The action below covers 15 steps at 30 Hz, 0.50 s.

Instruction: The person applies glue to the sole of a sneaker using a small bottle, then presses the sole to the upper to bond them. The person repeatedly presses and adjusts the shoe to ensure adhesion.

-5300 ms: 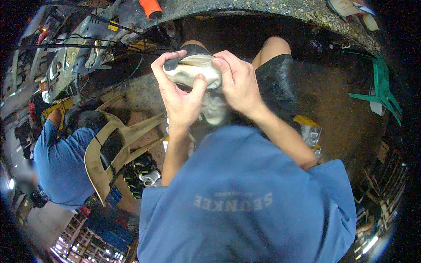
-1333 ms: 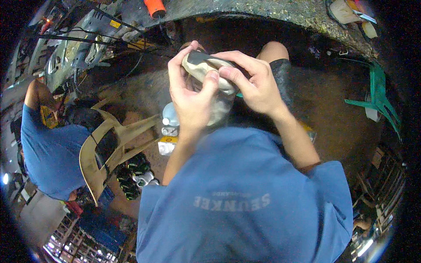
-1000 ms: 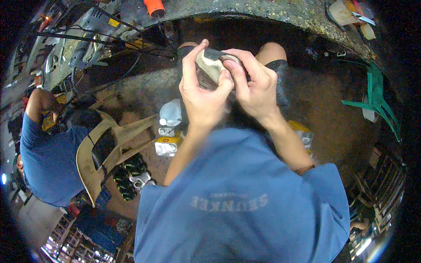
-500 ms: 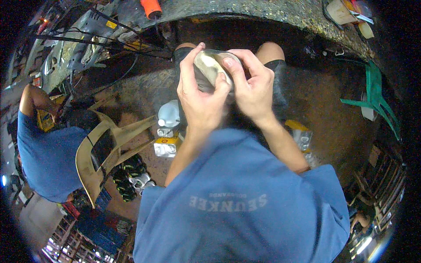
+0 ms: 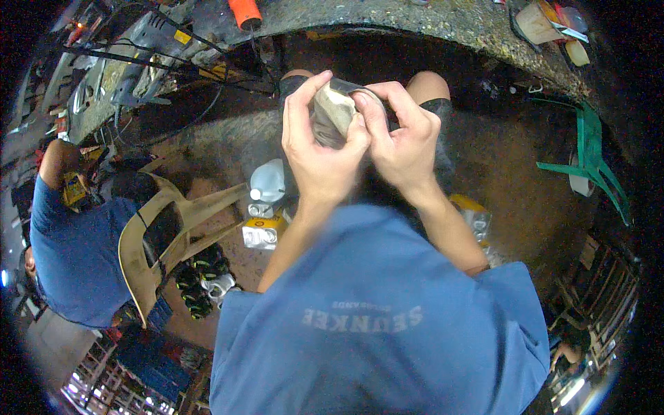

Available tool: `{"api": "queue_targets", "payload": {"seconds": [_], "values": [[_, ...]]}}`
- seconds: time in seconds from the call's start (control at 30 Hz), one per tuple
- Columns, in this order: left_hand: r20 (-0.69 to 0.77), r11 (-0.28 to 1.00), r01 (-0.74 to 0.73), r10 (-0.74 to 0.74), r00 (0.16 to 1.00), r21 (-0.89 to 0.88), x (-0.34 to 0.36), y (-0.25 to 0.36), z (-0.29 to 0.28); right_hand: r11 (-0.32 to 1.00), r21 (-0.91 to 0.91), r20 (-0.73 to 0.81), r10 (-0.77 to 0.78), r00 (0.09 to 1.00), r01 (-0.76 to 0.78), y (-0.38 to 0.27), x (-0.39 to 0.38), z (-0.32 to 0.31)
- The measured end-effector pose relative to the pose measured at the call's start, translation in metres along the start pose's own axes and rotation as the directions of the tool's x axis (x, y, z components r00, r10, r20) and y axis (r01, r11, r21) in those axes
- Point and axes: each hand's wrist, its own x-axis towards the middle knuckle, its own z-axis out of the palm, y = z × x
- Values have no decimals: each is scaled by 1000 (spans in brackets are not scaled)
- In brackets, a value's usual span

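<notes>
My left hand [image 5: 319,155] and right hand [image 5: 406,145], curled in, both pinch a cream-and-dark piece [image 5: 335,111] at twelve o'clock; a green plastic frame [image 5: 590,142] stands near three.

Your left hand [image 5: 311,149] and right hand [image 5: 407,142] partly hide the pale piece [image 5: 335,108]. Beyond the piece, leftward, the upper edge crops an orange handle [image 5: 244,12]; nearer you, rightward, your right forearm [image 5: 449,232] overlaps a yellow-topped container [image 5: 476,213].

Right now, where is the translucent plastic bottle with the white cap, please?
In the head view, the bottle is left of the left hand, above a yellow-and-silver container.
</notes>
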Motion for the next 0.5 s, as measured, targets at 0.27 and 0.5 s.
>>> {"api": "queue_targets", "payload": {"seconds": [0.27,0.5], "values": [[-71,973,-96,113,991,208,-7,5,3,987,35,-62,162,985,-160,-2,-1,8],[-77,967,-121,141,987,223,-11,3,-1,983,37,-83,180,980,-178,-8,-1,11]]}}
